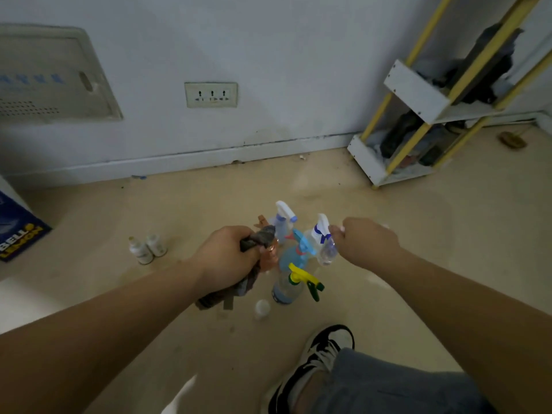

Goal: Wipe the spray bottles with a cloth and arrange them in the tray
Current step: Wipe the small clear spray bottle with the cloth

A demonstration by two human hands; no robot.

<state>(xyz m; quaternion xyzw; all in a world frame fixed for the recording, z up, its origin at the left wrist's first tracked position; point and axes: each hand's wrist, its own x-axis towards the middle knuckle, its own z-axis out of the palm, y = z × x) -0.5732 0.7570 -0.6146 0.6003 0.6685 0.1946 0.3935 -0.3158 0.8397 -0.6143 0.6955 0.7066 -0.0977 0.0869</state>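
Denim-covered leg point(388, 383) and a black-and-white sneaker point(322, 351) fill the lower right of the head view, so the person seems to crouch or lean over the work.

The spray bottles stand bunched on the floor point(433, 249) around a blue spray bottle point(294, 255), close enough to take one by one. Just left of it, the left hand point(227, 258) has its fingers wrapped tight round a bunched grey cloth point(258, 239), whose tail hangs below the fist, ready for wiping. An orange spray bottle point(270, 258) is partly hidden behind that cloth. Just right of the blue one, the right hand point(364, 240) curls its fingers at the neck of a clear spray bottle point(324, 243) with a white-and-blue trigger, probably to lift it to the cloth. Behind stands a white-triggered bottle point(282, 222); in front, a yellow-and-green-triggered bottle point(286, 289) and a small white cap point(262, 307). No tray is in view.

Beige, scuffed and dusty, the floor meets a pale wall far behind the blue bottle, carrying a wall socket point(211, 95). Two small white bottles point(148, 249) sit well to its left, and a white-and-yellow rack point(418, 100) well off to its right.
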